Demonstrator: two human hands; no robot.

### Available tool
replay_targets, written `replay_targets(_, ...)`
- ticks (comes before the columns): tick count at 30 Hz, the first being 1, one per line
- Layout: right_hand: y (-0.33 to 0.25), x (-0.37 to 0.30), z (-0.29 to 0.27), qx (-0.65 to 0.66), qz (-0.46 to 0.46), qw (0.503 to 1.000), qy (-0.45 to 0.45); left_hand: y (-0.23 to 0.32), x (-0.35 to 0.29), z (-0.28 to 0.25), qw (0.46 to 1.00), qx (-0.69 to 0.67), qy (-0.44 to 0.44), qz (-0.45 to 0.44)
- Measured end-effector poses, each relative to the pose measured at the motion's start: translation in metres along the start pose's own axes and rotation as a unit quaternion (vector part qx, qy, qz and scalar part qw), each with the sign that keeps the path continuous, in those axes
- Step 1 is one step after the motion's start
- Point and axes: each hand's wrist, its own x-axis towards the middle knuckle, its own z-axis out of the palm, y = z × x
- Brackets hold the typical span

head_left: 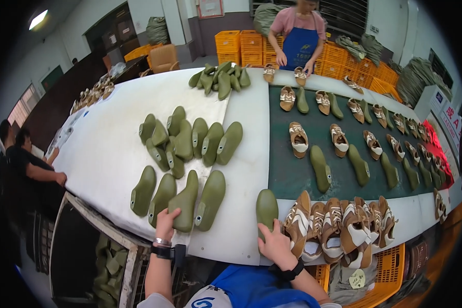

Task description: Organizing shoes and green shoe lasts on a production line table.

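Note:
My left hand (pixel 167 225) is closed on the near end of a green shoe last (pixel 186 201), which stands in a short row with other green lasts (pixel 212 199) at the near side of the white table (pixel 113 154). To the right, my right hand (pixel 276 245) grips the lower end of a single green shoe last (pixel 267 206) on the white table edge. Just right of that hand, several brown and white shoes (pixel 339 226) are stacked together, partly overlapping. More green lasts (pixel 183 138) lie in a cluster beyond my left hand.
A dark green conveyor belt (pixel 292 177) carries rows of brown shoes and green lasts. Across it, a person in a blue apron (pixel 300 49) touches shoes. Orange crates (pixel 387 274) sit below the near edge. A wooden-framed bin (pixel 69 246) holds lasts. Other people (pixel 31 164) stand far left.

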Motion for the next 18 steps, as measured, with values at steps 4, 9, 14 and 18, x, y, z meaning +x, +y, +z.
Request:
replay_targets(4, 0.008, 0.001, -0.001, 0.006, 0.002, 1.0, -0.002, 0.07, 0.014, 0.056, 0.992, -0.03, -0.114, 0.053)
replay_targets(9, 0.003, 0.004, -0.009, 0.025, 0.018, 0.998, -0.05, 0.117, 0.125, 0.165, 0.969, -0.009, -0.241, -0.06)
replay_targets(14, 0.0, -0.004, -0.018, 0.032, 0.041, 0.998, -0.044, 0.119, 0.24, 0.292, 0.897, 0.398, -0.088, 0.174)
replay_targets(18, -0.003, -0.006, -0.014, 0.057, 0.053, 0.995, -0.054, 0.117, 0.286, 0.32, 0.786, 0.445, 0.101, 0.417)
